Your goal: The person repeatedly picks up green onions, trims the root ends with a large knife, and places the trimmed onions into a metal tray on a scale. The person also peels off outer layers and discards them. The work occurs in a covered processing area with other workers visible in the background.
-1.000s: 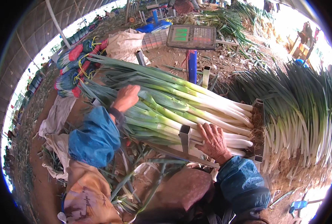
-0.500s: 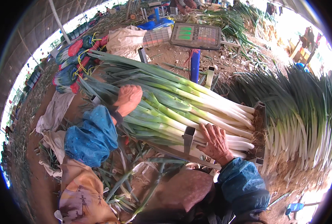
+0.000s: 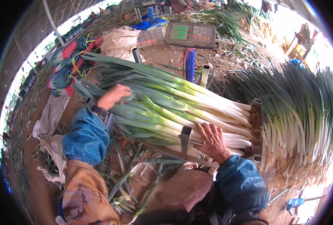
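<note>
while my left hand (image 3: 114, 96) lies flat on the leek bundle (image 3: 174, 108), fingers loose, right hand (image 3: 211, 140) spread open on the white stalks, metal frame (image 3: 185, 137) beneath

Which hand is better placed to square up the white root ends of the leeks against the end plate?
Right hand, probably: it lies on the white stalks of the leeks close to the end plate. The left hand rests far off on the green leaves.
</note>
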The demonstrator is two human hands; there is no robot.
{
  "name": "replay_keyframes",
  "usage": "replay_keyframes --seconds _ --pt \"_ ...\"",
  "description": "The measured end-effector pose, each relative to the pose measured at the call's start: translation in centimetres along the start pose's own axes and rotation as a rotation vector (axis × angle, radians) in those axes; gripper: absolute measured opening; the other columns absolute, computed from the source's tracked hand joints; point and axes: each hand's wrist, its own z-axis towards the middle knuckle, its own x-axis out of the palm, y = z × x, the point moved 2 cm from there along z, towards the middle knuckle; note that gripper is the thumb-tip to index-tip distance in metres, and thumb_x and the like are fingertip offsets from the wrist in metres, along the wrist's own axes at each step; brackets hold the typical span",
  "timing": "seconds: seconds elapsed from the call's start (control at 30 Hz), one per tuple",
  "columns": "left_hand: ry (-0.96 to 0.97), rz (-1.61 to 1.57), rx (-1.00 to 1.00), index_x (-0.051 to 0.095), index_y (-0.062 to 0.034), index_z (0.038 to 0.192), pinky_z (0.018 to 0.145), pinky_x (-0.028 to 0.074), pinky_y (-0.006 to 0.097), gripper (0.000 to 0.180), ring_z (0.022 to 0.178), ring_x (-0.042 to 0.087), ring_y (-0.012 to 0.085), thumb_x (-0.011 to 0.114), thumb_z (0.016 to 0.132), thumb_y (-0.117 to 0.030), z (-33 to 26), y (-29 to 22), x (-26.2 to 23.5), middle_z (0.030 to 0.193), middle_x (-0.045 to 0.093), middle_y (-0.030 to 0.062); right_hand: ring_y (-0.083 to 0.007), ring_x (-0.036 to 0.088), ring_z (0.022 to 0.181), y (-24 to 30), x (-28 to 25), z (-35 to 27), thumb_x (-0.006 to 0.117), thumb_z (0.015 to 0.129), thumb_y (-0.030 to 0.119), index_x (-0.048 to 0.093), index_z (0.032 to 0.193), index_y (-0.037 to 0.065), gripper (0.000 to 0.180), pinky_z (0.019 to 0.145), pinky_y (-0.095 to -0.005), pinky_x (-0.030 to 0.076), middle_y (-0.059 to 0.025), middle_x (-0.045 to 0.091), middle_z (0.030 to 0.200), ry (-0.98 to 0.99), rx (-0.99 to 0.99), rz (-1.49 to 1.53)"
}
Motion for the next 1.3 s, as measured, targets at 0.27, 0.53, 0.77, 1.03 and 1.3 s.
replay_keyframes --seconds 0.27,0.53,0.77,1.03,1.3 --pt "0.088 -0.252 0.073 0.056 0.0008 0.109 0.054 0.047 0.026 0.030 0.066 0.058 0.0110 0.065 0.089 -0.020 -0.3 0.5 0.3 0.080 0.061 0.0040 -0.0299 0.046 0.106 -0.3 0.0 -0.3 0.079 0.063 0.039 0.040 0.139 0.012 0.090 0.085 -0.0461 0.038 -0.0107 0.049 0.117 -0.006 -0.019 0.028" --pt "0.100 -0.884 0.270 0.060 -0.0045 0.096 0.062 0.050 0.030 0.018 0.059 0.052 0.0107 0.057 0.095 -0.022 -2.5 -0.5 -0.2 0.069 0.052 -0.0030 -0.0282 0.046 0.105 -0.4 0.4 -0.3 0.078 0.064 0.040 0.041 0.139 0.012 0.087 0.087 -0.0450 0.037 -0.0074 0.051 0.116 -0.003 -0.010 0.042" --pt "-0.160 -0.122 0.198 0.065 -0.0046 0.089 0.051 0.045 0.024 0.020 0.054 0.050 0.0063 0.063 0.090 -0.025 -9.9 -7.6 -0.3 0.064 0.054 -0.0015 -0.0321 0.043 0.107 -1.1 1.7 -0.8 0.076 0.067 0.043 0.033 0.144 0.009 0.094 0.086 -0.0502 0.035 -0.0126 0.047 0.115 -0.071 -0.065 0.022" --pt "-0.425 1.064 -0.292 0.060 0.0000 0.094 0.067 0.047 0.049 0.022 0.074 0.061 0.0356 0.061 0.084 -0.020 -23.9 6.3 -4.0 0.079 0.061 0.0207 -0.0303 0.047 0.105 -0.7 0.6 -0.2 0.078 0.063 0.039 0.042 0.138 0.010 0.088 0.085 -0.0466 0.037 -0.0107 0.051 0.113 -0.004 -0.024 0.074" --pt "-0.706 0.058 -0.048 0.047 0.0060 0.125 0.098 0.036 0.044 0.055 0.115 0.046 0.0379 0.053 0.094 -0.039 -16.7 10.3 5.7 0.128 0.048 0.0237 -0.0296 0.046 0.112 -0.2 0.2 0.1 0.079 0.057 0.037 0.046 0.136 0.011 0.090 0.092 -0.0458 0.038 -0.0084 0.052 0.125 0.037 0.036 0.086"
